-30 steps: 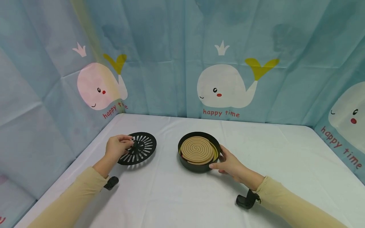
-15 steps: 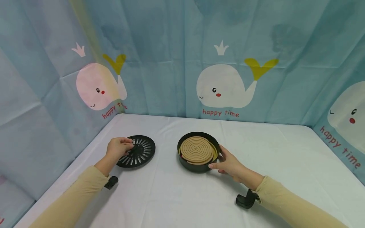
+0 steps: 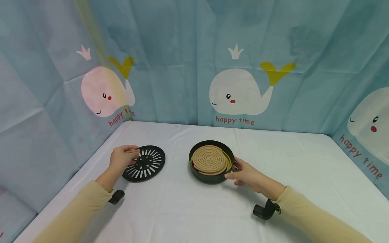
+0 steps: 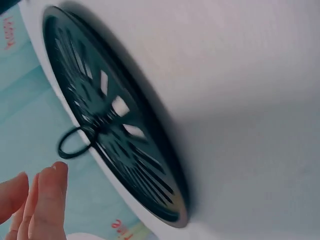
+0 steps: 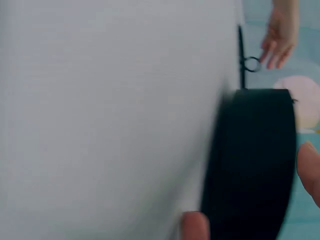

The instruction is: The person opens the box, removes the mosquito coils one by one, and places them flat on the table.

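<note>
A round black slotted lid (image 3: 156,168) lies on the white table at the left. Its ring handle (image 4: 62,146) stands up from the centre. Just beside that ring is my left hand (image 3: 121,158), fingers extended and apart from it in the left wrist view. A shallow round black tin (image 3: 208,179) sits near the middle, holding a tan mosquito coil (image 3: 209,159) with a spiral pattern. At the tin's right side my right hand (image 3: 247,173) has its thumb and fingers loosely spread around the wall (image 5: 255,165), with a small gap at the thumb.
The white tablecloth (image 3: 194,212) covers the table. Behind and to the left hangs a blue curtain (image 3: 170,91) printed with whales. Black wrist cameras show below each sleeve, the left one (image 3: 117,196) and the right one (image 3: 265,211).
The lid has come down from a tilted hold to lie flat on the table. My left hand has let go of its ring and drawn slightly left. My right hand has eased slightly away from the tin.
</note>
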{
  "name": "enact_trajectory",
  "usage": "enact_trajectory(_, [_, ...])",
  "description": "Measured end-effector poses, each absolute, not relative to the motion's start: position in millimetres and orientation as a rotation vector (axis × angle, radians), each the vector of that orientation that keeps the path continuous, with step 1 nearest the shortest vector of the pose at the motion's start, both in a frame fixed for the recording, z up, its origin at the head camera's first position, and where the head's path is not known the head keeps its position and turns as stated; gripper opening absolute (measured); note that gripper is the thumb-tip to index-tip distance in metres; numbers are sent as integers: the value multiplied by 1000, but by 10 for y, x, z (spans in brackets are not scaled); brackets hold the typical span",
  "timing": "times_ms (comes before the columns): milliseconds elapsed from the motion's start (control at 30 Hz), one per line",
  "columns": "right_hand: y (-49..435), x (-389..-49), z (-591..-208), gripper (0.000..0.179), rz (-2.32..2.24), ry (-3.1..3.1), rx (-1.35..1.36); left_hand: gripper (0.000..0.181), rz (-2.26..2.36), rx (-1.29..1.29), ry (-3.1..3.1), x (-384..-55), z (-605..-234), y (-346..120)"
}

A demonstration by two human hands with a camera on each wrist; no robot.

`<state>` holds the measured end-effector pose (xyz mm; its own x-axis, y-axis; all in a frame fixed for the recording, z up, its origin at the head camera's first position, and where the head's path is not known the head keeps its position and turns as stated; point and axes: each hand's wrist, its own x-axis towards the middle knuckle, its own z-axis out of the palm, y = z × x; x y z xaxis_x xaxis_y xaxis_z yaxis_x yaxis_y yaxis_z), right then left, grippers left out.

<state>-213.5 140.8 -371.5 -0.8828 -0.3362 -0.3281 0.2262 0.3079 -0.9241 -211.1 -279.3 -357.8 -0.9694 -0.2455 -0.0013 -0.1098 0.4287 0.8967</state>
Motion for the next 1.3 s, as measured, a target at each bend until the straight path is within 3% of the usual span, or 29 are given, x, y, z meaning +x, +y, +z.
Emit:
enact_trajectory(533, [1526, -2273, -3146, 69, -1786, 1983, -176, 51, -1830, 2, -2512, -1993, -3388, -2227])
enact_trajectory(933, [1429, -2371, -3145, 64, -1975, 1704, -109, 79, -1996, -204, -2545, -2064, -3484, -1628])
enact_trajectory(1133, [1408, -2421, -3231, 68, -1989, 1607, -113, 107, -1904, -244, -2702, -2120, -3606, -1395])
enact_trajectory(1300, [1394, -2463, -3275, 66, -1993, 1553, -126, 115, -1732, -218, -2841, -2152, -3655, -1258])
